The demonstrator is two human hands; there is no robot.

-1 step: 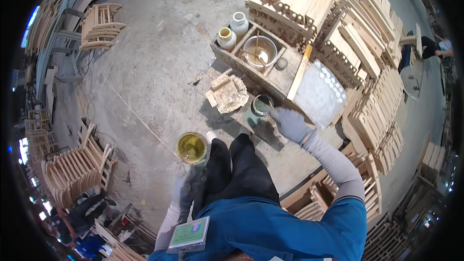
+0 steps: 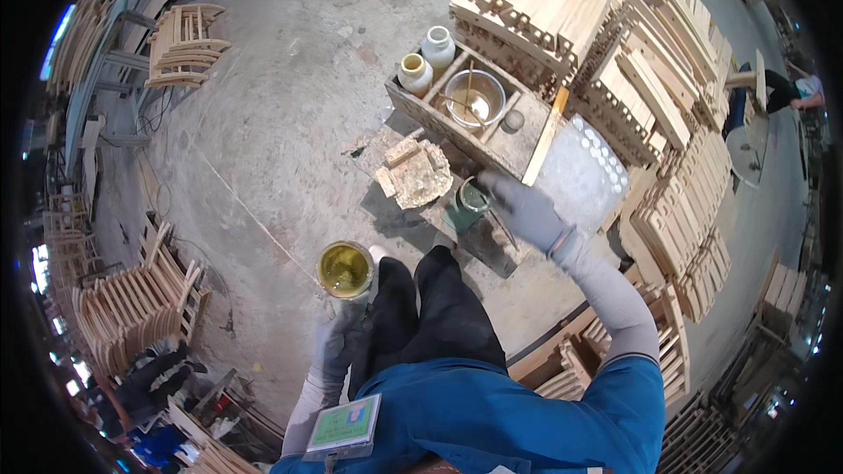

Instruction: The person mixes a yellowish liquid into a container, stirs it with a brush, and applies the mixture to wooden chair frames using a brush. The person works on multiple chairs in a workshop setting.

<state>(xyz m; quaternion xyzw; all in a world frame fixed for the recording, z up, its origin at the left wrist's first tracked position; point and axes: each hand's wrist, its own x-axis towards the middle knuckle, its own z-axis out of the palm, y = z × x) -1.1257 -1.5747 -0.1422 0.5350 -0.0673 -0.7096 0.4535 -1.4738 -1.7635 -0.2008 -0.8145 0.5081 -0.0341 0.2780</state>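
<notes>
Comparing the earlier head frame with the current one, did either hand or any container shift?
Nothing visibly changed. The left hand holds the cup of yellow liquid as before, and the right hand remains beside the green can by the wooden crate.

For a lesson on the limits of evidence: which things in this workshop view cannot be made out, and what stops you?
- Head view: the right gloved hand covers part of the small green can, so the grip is unclear.
- The left gloved hand holds the round tin of yellow liquid; its fingers lie under the tin.
- The person's feet are hidden by the dark trousers.
</notes>
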